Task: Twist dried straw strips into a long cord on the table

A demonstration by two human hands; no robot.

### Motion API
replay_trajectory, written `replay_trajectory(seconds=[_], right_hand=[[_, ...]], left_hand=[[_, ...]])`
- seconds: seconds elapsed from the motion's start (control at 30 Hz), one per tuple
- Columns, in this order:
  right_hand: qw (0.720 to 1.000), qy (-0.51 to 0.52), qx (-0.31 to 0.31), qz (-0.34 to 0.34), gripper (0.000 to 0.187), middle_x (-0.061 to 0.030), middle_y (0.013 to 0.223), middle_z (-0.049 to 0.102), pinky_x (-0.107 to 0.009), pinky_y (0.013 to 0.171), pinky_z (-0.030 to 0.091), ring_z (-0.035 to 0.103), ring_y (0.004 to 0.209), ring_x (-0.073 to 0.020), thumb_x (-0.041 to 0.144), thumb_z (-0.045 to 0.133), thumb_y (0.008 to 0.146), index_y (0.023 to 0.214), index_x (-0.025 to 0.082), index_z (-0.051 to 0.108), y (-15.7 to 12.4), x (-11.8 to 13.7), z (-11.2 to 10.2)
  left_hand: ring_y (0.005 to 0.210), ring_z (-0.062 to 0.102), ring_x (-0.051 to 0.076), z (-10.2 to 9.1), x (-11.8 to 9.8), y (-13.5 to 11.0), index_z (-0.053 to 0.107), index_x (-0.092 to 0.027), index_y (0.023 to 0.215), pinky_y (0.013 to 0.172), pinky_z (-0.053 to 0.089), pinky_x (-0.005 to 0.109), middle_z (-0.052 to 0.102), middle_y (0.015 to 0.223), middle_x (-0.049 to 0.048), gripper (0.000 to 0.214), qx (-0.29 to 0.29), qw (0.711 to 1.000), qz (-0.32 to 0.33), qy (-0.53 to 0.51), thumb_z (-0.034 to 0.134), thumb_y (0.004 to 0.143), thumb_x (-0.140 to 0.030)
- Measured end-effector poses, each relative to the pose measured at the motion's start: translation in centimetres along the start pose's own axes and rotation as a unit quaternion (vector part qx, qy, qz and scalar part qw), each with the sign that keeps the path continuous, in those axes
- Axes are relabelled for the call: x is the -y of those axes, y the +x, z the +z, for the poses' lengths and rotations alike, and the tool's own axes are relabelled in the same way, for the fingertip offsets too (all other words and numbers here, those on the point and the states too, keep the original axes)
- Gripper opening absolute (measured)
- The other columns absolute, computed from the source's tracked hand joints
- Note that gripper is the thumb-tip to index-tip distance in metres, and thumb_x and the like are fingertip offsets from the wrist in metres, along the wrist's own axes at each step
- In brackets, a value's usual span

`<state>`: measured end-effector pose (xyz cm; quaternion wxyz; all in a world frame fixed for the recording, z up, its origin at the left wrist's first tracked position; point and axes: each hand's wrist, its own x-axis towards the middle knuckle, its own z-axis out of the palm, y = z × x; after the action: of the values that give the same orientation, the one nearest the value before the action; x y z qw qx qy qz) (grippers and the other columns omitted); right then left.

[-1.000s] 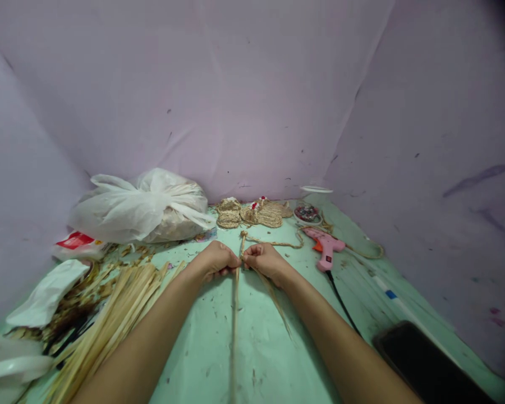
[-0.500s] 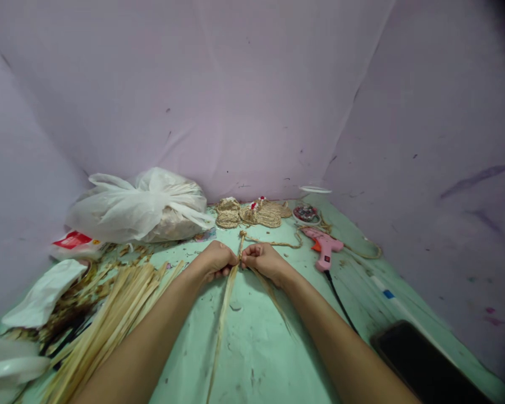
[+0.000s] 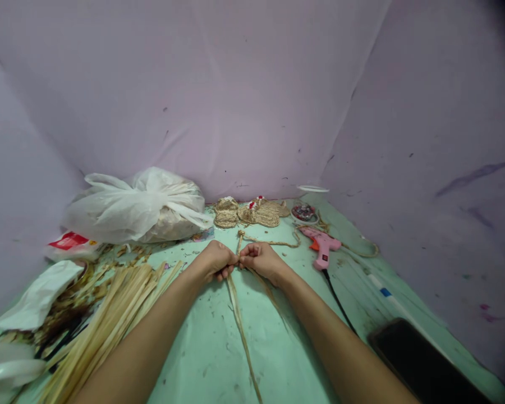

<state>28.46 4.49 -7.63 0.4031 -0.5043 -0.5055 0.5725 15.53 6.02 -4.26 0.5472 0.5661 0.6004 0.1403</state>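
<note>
Near the middle of the table, my left hand (image 3: 219, 260) and my right hand (image 3: 262, 261) meet, both pinching a braid of pale dry fibre (image 3: 240, 242). The finished-looking part of the braid runs away from me to a small knot, and a thin cord (image 3: 273, 243) trails right from there. One loose fibre strand (image 3: 239, 317) hangs from under my left fingers toward the front edge. Another loose strand (image 3: 271, 295) drops below my right hand. The exact crossing of the strands is hidden by my fingertips.
Flat fibre strips (image 3: 105, 314) lie at left, below a tied white plastic bag (image 3: 138, 207). Woven fibre slippers (image 3: 263, 213) sit by the back wall. To the right are a bowl of small items (image 3: 304, 213), a pink glue gun (image 3: 323, 246) with its cord, and a dark phone (image 3: 421, 359).
The loose strand under my left hand has swung from leaning left to slanting right. My fingertips have come closer together on the braid. The view has shifted slightly.
</note>
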Motion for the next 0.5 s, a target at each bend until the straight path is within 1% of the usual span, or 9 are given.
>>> replay_trajectory(seconds=[0.07,0.13,0.23,0.3,0.37,0.4,0.43,0.5], right_hand=[[1.000,-0.028,0.006,-0.014,0.009,0.0015,0.048,0.055,-0.019,0.047,0.034,0.045,0.045,-0.0072,0.007,0.052,0.058,0.054,0.014,0.052,0.3,-0.5,-0.1],[0.997,-0.071,0.010,-0.027,0.007,0.0005,0.051,0.057,-0.019,0.047,0.034,0.047,0.046,-0.0078,0.008,0.051,0.058,0.055,0.014,0.053,0.5,-0.9,-0.3],[0.984,-0.173,-0.005,-0.047,0.006,-0.0011,0.056,0.060,-0.019,0.048,0.034,0.050,0.051,-0.0096,0.011,0.051,0.059,0.059,0.014,0.057,0.6,-0.9,-0.4],[0.960,-0.271,-0.037,-0.056,0.009,-0.0021,0.058,0.062,-0.019,0.049,0.034,0.052,0.054,-0.0109,0.014,0.052,0.059,0.061,0.015,0.061,0.1,0.0,-0.4],[0.923,-0.374,-0.081,-0.041,0.011,-0.0035,0.058,0.062,-0.021,0.048,0.031,0.052,0.055,-0.0124,0.017,0.053,0.058,0.061,0.015,0.064,-0.6,1.2,-0.4],[0.904,-0.416,-0.100,-0.022,0.011,-0.0044,0.056,0.062,-0.022,0.047,0.030,0.052,0.054,-0.0131,0.018,0.054,0.057,0.060,0.015,0.064,-1.0,1.9,-0.3],[0.888,-0.446,-0.110,0.000,0.011,-0.0052,0.054,0.061,-0.022,0.045,0.028,0.051,0.052,-0.0135,0.018,0.054,0.057,0.058,0.015,0.064,-1.4,2.5,-0.1],[0.871,-0.480,-0.103,0.031,0.012,-0.0069,0.053,0.060,-0.024,0.043,0.025,0.050,0.049,-0.0141,0.021,0.053,0.057,0.055,0.015,0.064,-2.1,3.4,0.4]], left_hand=[[0.025,0.029,0.006,0.1,-0.2,-0.2,0.045,-0.014,0.043,0.029,0.021,0.019,0.035,0.028,-0.0047,0.014,-0.016,1.000,0.000,0.016,0.048,0.056,-0.015],[0.024,0.025,0.006,0.2,-0.3,-0.3,0.044,-0.015,0.042,0.028,0.018,0.019,0.032,0.026,-0.0056,0.014,-0.031,0.999,0.020,0.032,0.048,0.054,-0.015],[0.023,0.022,0.006,0.6,-0.2,-0.2,0.042,-0.015,0.039,0.028,0.014,0.020,0.027,0.024,-0.0060,0.016,-0.054,0.997,0.051,0.036,0.049,0.053,-0.015],[0.024,0.020,0.005,0.8,-0.1,-0.1,0.041,-0.015,0.038,0.029,0.013,0.020,0.026,0.024,-0.0063,0.017,-0.067,0.996,0.057,0.021,0.049,0.053,-0.015],[0.024,0.020,0.004,1.0,-0.1,0.0,0.040,-0.015,0.037,0.029,0.013,0.019,0.027,0.024,-0.0062,0.018,-0.071,0.996,0.060,0.005,0.048,0.053,-0.014],[0.024,0.020,0.004,1.1,-0.1,0.0,0.040,-0.015,0.036,0.029,0.013,0.019,0.027,0.024,-0.0060,0.018,-0.072,0.996,0.059,0.000,0.048,0.052,-0.014],[0.024,0.020,0.004,1.2,-0.1,-0.1,0.039,-0.015,0.036,0.029,0.013,0.019,0.027,0.024,-0.0060,0.018,-0.073,0.996,0.056,-0.004,0.048,0.052,-0.013],[0.024,0.020,0.004,1.3,-0.2,-0.1,0.038,-0.016,0.035,0.029,0.013,0.019,0.026,0.024,-0.0058,0.019,-0.076,0.996,0.047,-0.014,0.046,0.051,-0.012]])
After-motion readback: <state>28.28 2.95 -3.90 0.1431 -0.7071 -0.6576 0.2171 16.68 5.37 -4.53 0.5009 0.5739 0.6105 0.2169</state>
